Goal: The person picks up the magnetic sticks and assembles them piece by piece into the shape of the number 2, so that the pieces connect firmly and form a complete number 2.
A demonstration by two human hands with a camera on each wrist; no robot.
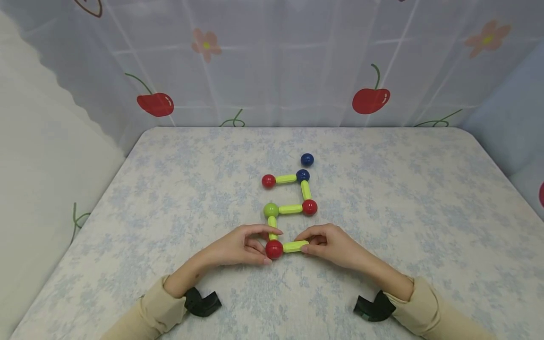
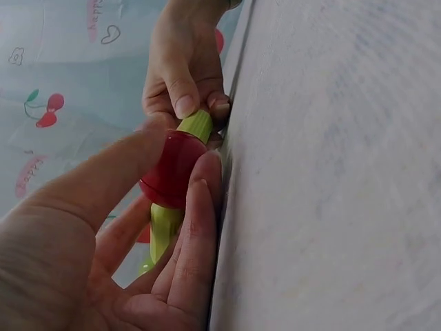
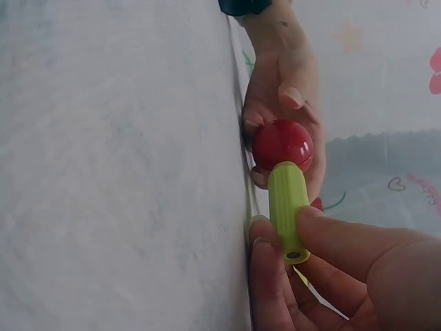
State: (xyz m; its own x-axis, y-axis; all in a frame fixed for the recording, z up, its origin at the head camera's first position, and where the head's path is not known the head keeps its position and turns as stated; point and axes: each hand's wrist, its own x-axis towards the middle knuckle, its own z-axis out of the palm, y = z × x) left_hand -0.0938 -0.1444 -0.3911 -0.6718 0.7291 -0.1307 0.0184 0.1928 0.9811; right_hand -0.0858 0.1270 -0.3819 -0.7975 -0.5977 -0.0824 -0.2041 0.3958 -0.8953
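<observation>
My left hand (image 1: 240, 246) holds the near red ball (image 1: 274, 250) between thumb and fingers, its index finger reaching over the yellow-green rod (image 1: 272, 222) behind it. My right hand (image 1: 335, 245) pinches another yellow-green rod (image 1: 294, 246) at its right part. In the right wrist view this ribbed rod (image 3: 287, 207) meets the red ball (image 3: 282, 143) at one end, and its free end shows a dark round spot. From the near ball a zigzag of rods and balls runs back through a green ball (image 1: 271, 210), a second red ball (image 1: 310, 208) and a blue ball (image 1: 302, 175).
The chain's far end is a third red ball (image 1: 268, 181), left of the blue one. A loose dark blue ball (image 1: 307, 159) lies behind the chain. All of it lies on a table (image 1: 191, 165) with a pale floral cover. A printed curtain (image 1: 272, 61) hangs behind.
</observation>
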